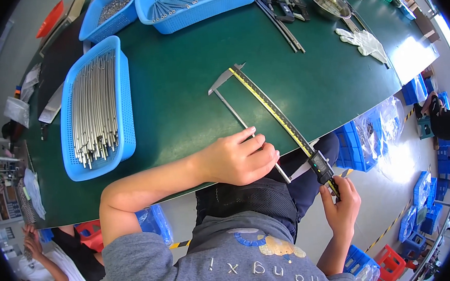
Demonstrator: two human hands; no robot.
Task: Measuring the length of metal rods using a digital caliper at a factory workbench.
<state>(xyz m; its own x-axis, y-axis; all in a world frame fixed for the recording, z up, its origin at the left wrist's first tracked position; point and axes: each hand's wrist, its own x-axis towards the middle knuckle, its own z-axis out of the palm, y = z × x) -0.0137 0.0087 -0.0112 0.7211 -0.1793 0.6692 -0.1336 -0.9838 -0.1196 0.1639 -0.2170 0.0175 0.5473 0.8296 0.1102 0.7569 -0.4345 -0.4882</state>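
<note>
A long digital caliper (273,110) with a yellow scale lies slantwise over the near edge of the green table (178,81). A thin metal rod (230,108) runs alongside it, from the fixed jaw toward the sliding head (320,165). My left hand (237,160) rests at the table edge, its fingers pressed on the rod. Beyond the edge, my right hand (341,205) grips the caliper beam's near end just below the sliding head.
A blue basket (68,126) full of metal rods stands at the left. Two more blue baskets (199,13) are at the back, with tools, a metal bowl (327,0) and white gloves (365,42). Another person (45,271) sits lower left. Blue crates (355,146) stand on the floor.
</note>
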